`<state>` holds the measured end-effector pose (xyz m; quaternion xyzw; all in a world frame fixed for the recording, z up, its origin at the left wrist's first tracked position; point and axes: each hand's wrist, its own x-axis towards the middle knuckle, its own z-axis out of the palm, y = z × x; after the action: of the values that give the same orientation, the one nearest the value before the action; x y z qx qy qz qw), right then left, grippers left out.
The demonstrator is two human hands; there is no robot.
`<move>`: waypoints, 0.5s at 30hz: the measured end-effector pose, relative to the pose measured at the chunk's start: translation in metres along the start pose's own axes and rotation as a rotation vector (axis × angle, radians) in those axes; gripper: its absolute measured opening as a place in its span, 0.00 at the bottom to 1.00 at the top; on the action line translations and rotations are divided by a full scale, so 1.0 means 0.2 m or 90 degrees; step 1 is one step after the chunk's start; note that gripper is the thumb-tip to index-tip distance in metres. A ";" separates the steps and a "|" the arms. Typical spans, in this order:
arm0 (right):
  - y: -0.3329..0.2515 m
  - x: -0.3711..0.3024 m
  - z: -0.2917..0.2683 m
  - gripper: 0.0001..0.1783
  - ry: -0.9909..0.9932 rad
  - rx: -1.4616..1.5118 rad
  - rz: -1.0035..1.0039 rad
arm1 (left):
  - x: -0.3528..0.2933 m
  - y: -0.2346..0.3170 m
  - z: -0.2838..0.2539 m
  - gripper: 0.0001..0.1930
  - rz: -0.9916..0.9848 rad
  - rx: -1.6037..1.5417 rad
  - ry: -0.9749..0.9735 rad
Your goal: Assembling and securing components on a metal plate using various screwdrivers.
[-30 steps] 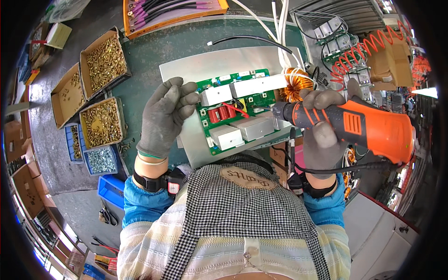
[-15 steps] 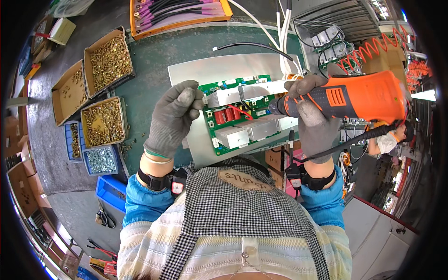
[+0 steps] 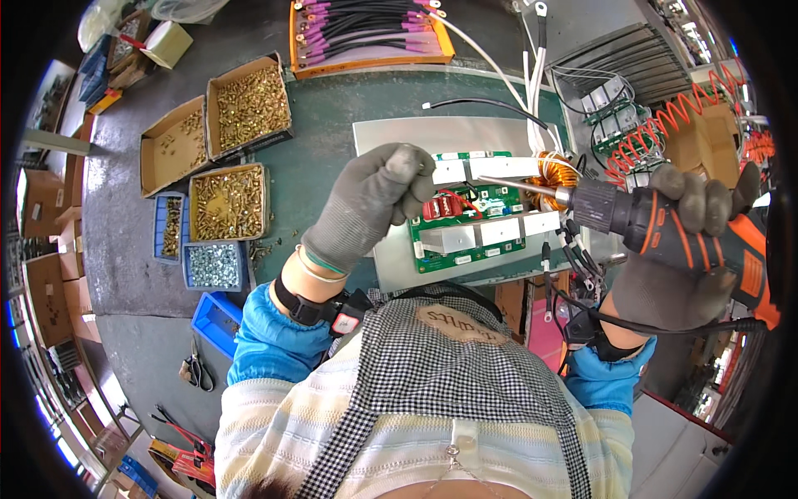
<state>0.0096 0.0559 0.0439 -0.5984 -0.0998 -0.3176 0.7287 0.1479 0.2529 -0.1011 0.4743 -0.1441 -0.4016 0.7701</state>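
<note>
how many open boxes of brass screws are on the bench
3, all left of the left hand: a sparse flat one at far left, a full one beside it, and a third below them. More may lie out of view.

One head-worn fisheye view — looking steeply down from above the person's own chest onto a green workbench [image 3: 332, 125]. It sits close over the circuit board [image 3: 470, 224]; straight edges bow toward the dark round rim — no second view.
</note>
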 end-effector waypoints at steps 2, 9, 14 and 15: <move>-0.01 0.00 0.05 0.45 0.060 0.059 -0.044 | -0.01 0.03 0.06 0.26 0.004 0.022 0.016; 0.06 -0.04 0.11 0.45 0.000 0.038 -0.032 | -0.08 0.04 0.14 0.25 0.000 0.067 -0.007; 0.05 -0.05 0.11 0.44 0.087 0.022 -0.021 | -0.07 0.03 0.13 0.25 -0.002 0.049 -0.009; 0.05 -0.05 0.12 0.44 0.087 0.008 -0.023 | -0.07 0.02 0.14 0.25 -0.004 0.049 -0.011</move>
<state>0.0138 0.0817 0.0362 -0.5692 -0.0626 -0.3699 0.7316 0.1247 0.2474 -0.0812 0.5004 -0.1650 -0.4022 0.7487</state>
